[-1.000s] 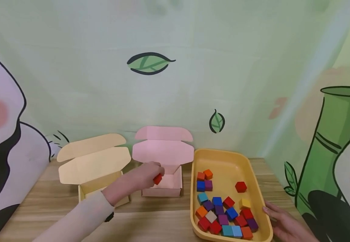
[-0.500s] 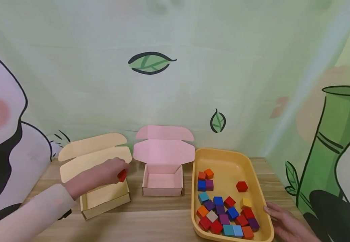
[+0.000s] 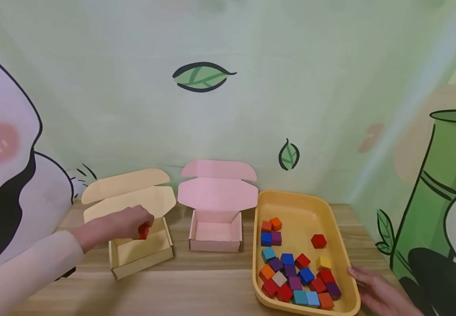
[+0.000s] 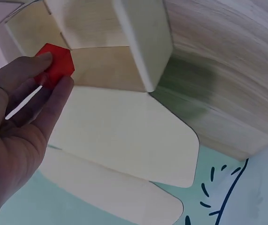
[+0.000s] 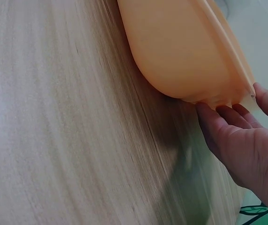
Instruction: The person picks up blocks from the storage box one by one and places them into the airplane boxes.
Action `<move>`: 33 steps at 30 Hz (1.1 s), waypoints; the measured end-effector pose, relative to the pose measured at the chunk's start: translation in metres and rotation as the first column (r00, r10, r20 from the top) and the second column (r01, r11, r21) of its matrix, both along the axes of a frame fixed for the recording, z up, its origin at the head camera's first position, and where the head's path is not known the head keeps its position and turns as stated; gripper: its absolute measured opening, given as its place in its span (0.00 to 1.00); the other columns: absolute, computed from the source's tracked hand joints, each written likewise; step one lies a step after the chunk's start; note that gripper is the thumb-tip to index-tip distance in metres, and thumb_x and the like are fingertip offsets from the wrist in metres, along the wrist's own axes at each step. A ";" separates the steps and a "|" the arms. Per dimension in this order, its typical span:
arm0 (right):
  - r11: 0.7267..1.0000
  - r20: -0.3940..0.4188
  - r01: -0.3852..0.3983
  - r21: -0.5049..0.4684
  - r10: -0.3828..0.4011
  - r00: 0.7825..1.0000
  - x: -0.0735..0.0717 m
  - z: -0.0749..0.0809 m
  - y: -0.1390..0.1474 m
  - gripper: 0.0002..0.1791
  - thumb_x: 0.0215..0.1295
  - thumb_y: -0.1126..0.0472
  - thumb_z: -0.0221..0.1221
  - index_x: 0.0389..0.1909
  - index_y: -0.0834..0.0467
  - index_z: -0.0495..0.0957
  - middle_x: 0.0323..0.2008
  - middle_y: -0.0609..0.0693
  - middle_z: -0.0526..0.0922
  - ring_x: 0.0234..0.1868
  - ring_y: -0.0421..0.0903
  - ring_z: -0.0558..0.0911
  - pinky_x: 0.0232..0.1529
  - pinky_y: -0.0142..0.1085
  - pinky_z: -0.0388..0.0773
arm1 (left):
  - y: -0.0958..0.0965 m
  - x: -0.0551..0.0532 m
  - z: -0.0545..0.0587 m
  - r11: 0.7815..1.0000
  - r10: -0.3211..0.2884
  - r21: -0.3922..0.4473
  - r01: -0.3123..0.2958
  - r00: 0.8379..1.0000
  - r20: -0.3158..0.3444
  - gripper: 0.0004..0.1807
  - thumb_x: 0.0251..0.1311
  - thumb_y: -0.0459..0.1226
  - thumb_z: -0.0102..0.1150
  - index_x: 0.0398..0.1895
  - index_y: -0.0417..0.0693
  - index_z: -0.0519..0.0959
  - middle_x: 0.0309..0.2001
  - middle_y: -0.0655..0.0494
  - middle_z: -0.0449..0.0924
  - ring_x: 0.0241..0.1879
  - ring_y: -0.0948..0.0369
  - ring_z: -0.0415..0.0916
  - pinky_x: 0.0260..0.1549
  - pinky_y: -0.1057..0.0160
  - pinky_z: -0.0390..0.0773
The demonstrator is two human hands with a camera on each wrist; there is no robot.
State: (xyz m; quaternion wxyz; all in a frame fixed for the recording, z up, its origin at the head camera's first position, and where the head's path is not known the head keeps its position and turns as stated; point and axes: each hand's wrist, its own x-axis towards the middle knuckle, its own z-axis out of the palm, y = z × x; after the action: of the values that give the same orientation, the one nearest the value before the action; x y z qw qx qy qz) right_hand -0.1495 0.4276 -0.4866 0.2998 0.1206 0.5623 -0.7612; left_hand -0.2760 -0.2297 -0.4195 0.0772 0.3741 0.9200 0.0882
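My left hand (image 3: 127,222) pinches a red block (image 3: 143,231) between thumb and fingers, above the open cream cardboard box (image 3: 145,264). The left wrist view shows the block (image 4: 56,65) in the fingertips, apart from the box walls, with several facets showing. On the right, my right hand (image 3: 379,287) holds the side of a yellow-orange tray (image 3: 297,213). In the right wrist view its thumb is at the tray's rim and the fingertips touch the outer wall (image 5: 180,51). Several coloured blocks lie in the tray, mostly towards its near end, among them a lone red block (image 3: 318,241).
An open pink cardboard box (image 3: 215,245) stands between the cream box and the tray, its lid raised against the printed cloth backdrop (image 3: 244,109). Wooden tabletop (image 3: 196,285) shows in front of the boxes.
My left hand has carried the red block leftward from over the pink box to over the cream box. The right hand keeps its place at the tray. The head view has shifted slightly.
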 end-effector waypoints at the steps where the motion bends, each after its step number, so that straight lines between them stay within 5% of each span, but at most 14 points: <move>1: 1.000 -0.003 -0.001 -0.006 0.001 1.000 0.000 0.000 0.000 0.48 0.82 0.54 0.47 0.76 0.69 0.22 0.53 0.50 0.80 0.57 0.49 0.81 0.68 0.54 0.67 | 0.000 -0.001 -0.003 1.000 -0.009 -0.006 0.009 1.000 0.001 0.13 0.45 0.23 0.73 0.28 0.45 0.79 0.25 0.61 0.73 0.25 0.65 0.66 0.22 0.67 0.71; 11: 0.987 -0.018 0.074 0.141 -0.072 0.997 -0.006 -0.001 -0.005 0.49 0.79 0.53 0.52 0.77 0.68 0.25 0.62 0.60 0.72 0.54 0.47 0.81 0.66 0.54 0.69 | 0.003 -0.012 -0.025 0.998 -0.005 0.058 0.004 1.000 0.016 0.14 0.41 0.24 0.75 0.25 0.47 0.80 0.23 0.64 0.76 0.25 0.68 0.69 0.24 0.67 0.73; 17: 0.986 -0.011 0.090 0.138 -0.089 0.996 -0.005 0.002 -0.004 0.49 0.79 0.54 0.52 0.78 0.68 0.26 0.55 0.54 0.77 0.53 0.49 0.81 0.65 0.56 0.69 | -0.001 -0.014 -0.026 1.000 -0.005 -0.015 0.005 1.000 -0.009 0.15 0.39 0.25 0.76 0.22 0.49 0.79 0.22 0.64 0.73 0.24 0.67 0.68 0.23 0.67 0.72; 26: 0.986 -0.012 0.109 0.129 -0.109 0.994 -0.005 0.004 -0.006 0.48 0.80 0.55 0.51 0.78 0.67 0.24 0.52 0.50 0.78 0.52 0.47 0.82 0.64 0.54 0.71 | -0.010 -0.001 -0.033 0.997 0.015 -0.077 -0.012 0.999 0.037 0.15 0.37 0.24 0.77 0.21 0.48 0.79 0.23 0.63 0.72 0.23 0.66 0.66 0.22 0.67 0.71; 33: 0.973 -0.024 0.121 0.197 -0.119 0.993 -0.004 0.002 -0.007 0.48 0.80 0.54 0.52 0.78 0.68 0.27 0.62 0.60 0.71 0.53 0.47 0.81 0.63 0.55 0.72 | -0.016 0.010 -0.046 0.999 0.007 -0.037 -0.008 1.000 -0.027 0.18 0.36 0.23 0.74 0.16 0.50 0.74 0.23 0.65 0.65 0.22 0.66 0.62 0.20 0.68 0.66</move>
State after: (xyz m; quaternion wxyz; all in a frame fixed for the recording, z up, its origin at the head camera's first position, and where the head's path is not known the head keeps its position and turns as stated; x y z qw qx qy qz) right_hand -0.1540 0.4209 -0.4847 0.2365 0.1790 0.6287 -0.7189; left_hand -0.2656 -0.2458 -0.4659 0.0712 0.3704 0.9237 0.0664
